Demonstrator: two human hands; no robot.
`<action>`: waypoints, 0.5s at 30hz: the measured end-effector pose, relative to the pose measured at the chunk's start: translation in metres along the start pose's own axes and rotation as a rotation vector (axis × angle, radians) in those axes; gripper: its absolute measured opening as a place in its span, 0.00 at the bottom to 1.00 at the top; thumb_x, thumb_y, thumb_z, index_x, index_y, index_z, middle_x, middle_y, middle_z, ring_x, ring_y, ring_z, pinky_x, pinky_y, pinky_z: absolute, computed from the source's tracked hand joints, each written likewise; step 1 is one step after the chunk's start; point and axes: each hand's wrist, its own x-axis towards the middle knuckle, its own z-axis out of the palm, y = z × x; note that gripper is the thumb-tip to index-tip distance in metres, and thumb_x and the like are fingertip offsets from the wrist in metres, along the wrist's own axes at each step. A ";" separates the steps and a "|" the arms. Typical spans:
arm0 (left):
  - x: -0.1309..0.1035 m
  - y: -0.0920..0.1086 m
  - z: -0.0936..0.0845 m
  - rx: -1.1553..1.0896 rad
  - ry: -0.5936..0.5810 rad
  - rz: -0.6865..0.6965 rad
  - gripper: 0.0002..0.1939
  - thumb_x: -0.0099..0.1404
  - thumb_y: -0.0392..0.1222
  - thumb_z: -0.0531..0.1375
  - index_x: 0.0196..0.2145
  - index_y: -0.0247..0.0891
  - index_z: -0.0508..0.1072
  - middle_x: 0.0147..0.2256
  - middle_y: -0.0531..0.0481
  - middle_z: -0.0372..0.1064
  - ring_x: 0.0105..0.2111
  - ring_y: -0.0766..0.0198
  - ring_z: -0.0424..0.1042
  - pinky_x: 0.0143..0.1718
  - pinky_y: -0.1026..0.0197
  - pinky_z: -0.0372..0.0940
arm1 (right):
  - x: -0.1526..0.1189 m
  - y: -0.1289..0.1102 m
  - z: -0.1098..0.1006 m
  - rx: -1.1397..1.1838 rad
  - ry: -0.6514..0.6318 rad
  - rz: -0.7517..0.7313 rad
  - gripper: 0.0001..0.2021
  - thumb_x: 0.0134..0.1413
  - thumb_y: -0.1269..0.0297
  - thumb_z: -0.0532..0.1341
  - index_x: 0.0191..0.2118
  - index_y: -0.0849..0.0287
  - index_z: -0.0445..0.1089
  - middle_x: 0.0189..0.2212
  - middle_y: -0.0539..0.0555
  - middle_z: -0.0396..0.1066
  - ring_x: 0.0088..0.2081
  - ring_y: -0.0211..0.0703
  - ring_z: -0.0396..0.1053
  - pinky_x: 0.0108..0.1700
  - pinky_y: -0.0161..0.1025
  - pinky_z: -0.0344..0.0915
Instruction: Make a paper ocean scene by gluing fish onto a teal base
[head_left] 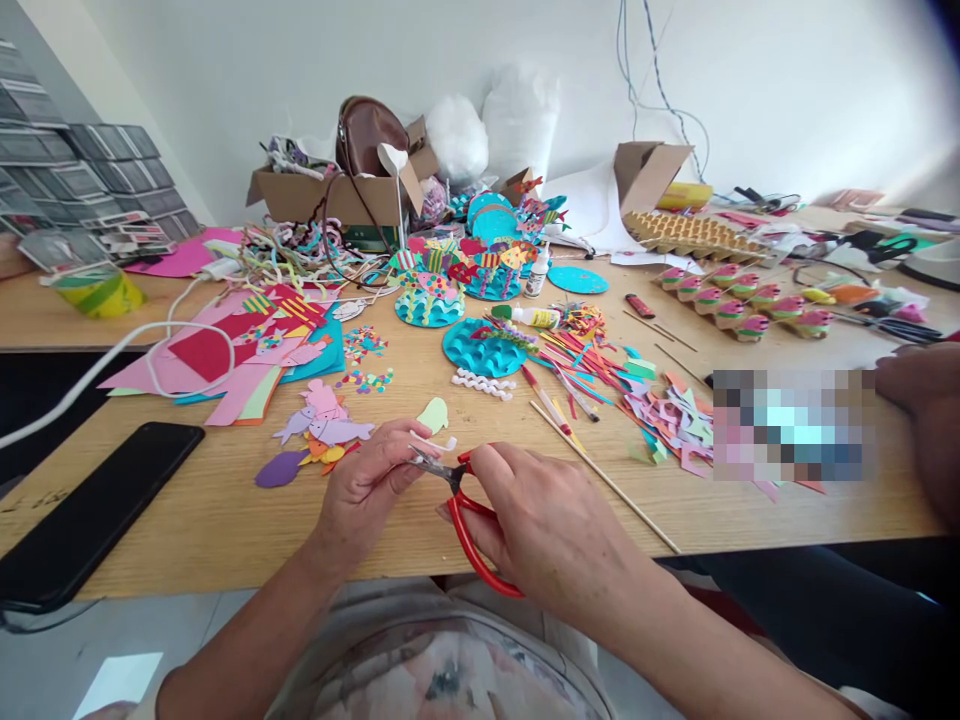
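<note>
My right hand point(544, 525) is wrapped round red-handled scissors point(474, 545), whose metal blades point left toward my left fingertips. My left hand point(364, 490) pinches a small, thin white strip point(442, 443) with a curled end, right at the blades. Whether the blades touch it I cannot make out. Just beyond the fingers lies a pale green paper cutout point(433, 415). Left of my left hand are lilac and pink fish-shaped paper cutouts point(326, 425) and a purple oval cutout point(277, 469). Farther back, white wavy strips point(484, 386) lie before a blue egg-tray base point(487, 347).
A black phone point(97, 510) rests at the left edge near a white cable point(82, 385). Coloured paper sheets point(210, 350) spread behind it. A wooden stick point(607, 485) and paper scraps point(675, 415) lie to the right. Another person's arm point(919, 400) is at far right.
</note>
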 end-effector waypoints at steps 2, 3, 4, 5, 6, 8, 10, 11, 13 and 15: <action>0.000 0.000 0.000 0.007 -0.010 -0.001 0.08 0.63 0.37 0.57 0.36 0.43 0.76 0.34 0.49 0.74 0.44 0.59 0.67 0.48 0.57 0.62 | 0.000 0.000 -0.001 -0.006 -0.010 -0.001 0.05 0.54 0.63 0.57 0.32 0.59 0.63 0.26 0.51 0.69 0.26 0.41 0.67 0.23 0.36 0.44; 0.000 0.000 0.000 0.009 -0.013 -0.002 0.08 0.64 0.37 0.57 0.36 0.43 0.76 0.35 0.49 0.74 0.45 0.59 0.67 0.48 0.57 0.62 | 0.000 0.000 -0.002 -0.008 -0.015 0.000 0.05 0.55 0.63 0.57 0.32 0.59 0.63 0.26 0.51 0.69 0.26 0.41 0.67 0.23 0.36 0.44; 0.000 0.000 0.000 0.011 -0.014 -0.004 0.08 0.64 0.37 0.57 0.37 0.43 0.76 0.35 0.49 0.74 0.45 0.59 0.67 0.48 0.57 0.62 | 0.001 0.001 -0.002 -0.009 -0.018 -0.001 0.05 0.55 0.63 0.57 0.32 0.59 0.63 0.26 0.52 0.69 0.26 0.41 0.67 0.23 0.36 0.44; 0.000 0.000 0.000 0.012 -0.015 -0.007 0.08 0.64 0.38 0.56 0.37 0.42 0.76 0.35 0.48 0.74 0.45 0.59 0.67 0.47 0.57 0.62 | 0.001 0.001 -0.002 -0.008 -0.022 -0.003 0.05 0.55 0.63 0.57 0.32 0.59 0.63 0.26 0.52 0.69 0.26 0.41 0.67 0.23 0.37 0.45; 0.000 0.000 0.000 0.013 -0.018 -0.008 0.08 0.64 0.38 0.56 0.37 0.42 0.76 0.35 0.48 0.74 0.45 0.58 0.67 0.47 0.57 0.62 | 0.001 0.002 -0.002 -0.005 -0.027 -0.005 0.05 0.55 0.63 0.57 0.33 0.59 0.63 0.27 0.52 0.69 0.26 0.41 0.68 0.23 0.37 0.45; 0.000 0.000 0.000 0.007 -0.036 -0.008 0.09 0.65 0.38 0.55 0.37 0.42 0.76 0.36 0.48 0.73 0.45 0.58 0.67 0.47 0.57 0.63 | 0.001 0.003 -0.003 0.007 -0.044 -0.006 0.06 0.56 0.63 0.57 0.33 0.59 0.64 0.27 0.52 0.70 0.26 0.41 0.68 0.23 0.37 0.45; 0.001 0.000 -0.001 -0.007 -0.059 0.001 0.10 0.65 0.38 0.55 0.38 0.43 0.76 0.35 0.48 0.73 0.45 0.58 0.67 0.46 0.57 0.63 | 0.001 0.003 -0.004 0.018 -0.076 -0.003 0.06 0.56 0.62 0.57 0.34 0.59 0.64 0.27 0.52 0.70 0.26 0.42 0.69 0.23 0.37 0.44; 0.001 0.000 -0.001 -0.012 -0.070 0.005 0.10 0.65 0.38 0.55 0.38 0.43 0.76 0.35 0.48 0.73 0.45 0.59 0.66 0.47 0.57 0.62 | 0.001 0.003 -0.005 0.021 -0.096 0.001 0.06 0.56 0.62 0.57 0.34 0.59 0.64 0.27 0.52 0.70 0.26 0.43 0.69 0.23 0.37 0.44; 0.002 0.000 -0.002 -0.010 -0.090 0.004 0.10 0.65 0.37 0.55 0.37 0.43 0.76 0.35 0.48 0.73 0.46 0.59 0.66 0.48 0.58 0.62 | 0.001 0.003 -0.007 0.023 -0.138 0.007 0.06 0.56 0.62 0.57 0.34 0.59 0.64 0.28 0.52 0.71 0.27 0.44 0.70 0.23 0.37 0.44; 0.004 0.001 -0.002 0.005 -0.108 -0.007 0.10 0.65 0.36 0.54 0.37 0.42 0.76 0.36 0.47 0.73 0.46 0.59 0.66 0.48 0.58 0.61 | 0.001 0.004 -0.008 0.023 -0.167 0.004 0.06 0.56 0.62 0.57 0.35 0.59 0.64 0.28 0.53 0.71 0.27 0.44 0.71 0.23 0.37 0.44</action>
